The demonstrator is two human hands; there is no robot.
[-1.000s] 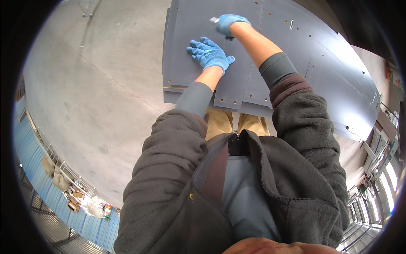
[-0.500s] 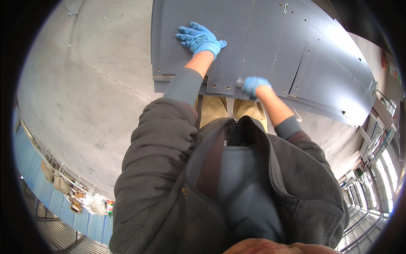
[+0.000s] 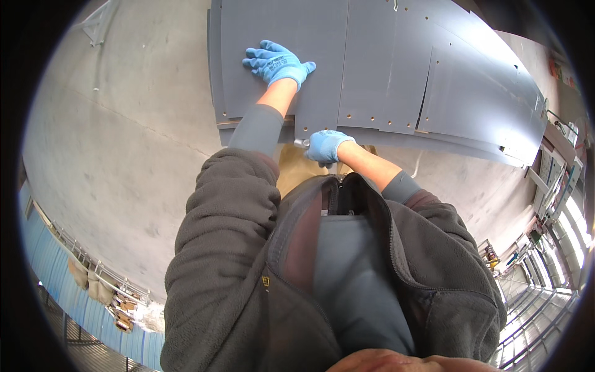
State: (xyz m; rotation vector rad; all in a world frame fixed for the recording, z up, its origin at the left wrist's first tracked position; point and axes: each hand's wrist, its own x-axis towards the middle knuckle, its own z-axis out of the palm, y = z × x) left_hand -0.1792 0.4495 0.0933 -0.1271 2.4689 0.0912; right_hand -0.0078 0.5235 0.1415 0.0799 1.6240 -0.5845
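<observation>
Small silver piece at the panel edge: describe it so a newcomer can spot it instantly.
Start from the grey panels lying on the concrete floor. At their near edge, the right hand grips a small silver metal piece. It is the only shiny thing there, beside matte grey sheet and blue glove.

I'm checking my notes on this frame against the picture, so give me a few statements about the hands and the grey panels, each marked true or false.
1. The left hand lies flat on a grey panel. True.
2. The right hand rests in the middle of the panels, far from any edge. False: it is at the near edge of the panels, below the left hand.
3. Both hands wear blue gloves. True.
4. The right hand is empty. False: a small silvery object shows at its fingertips; what it is cannot be told.
5. The panels lie on a wooden table. False: they lie on a concrete floor.
</observation>
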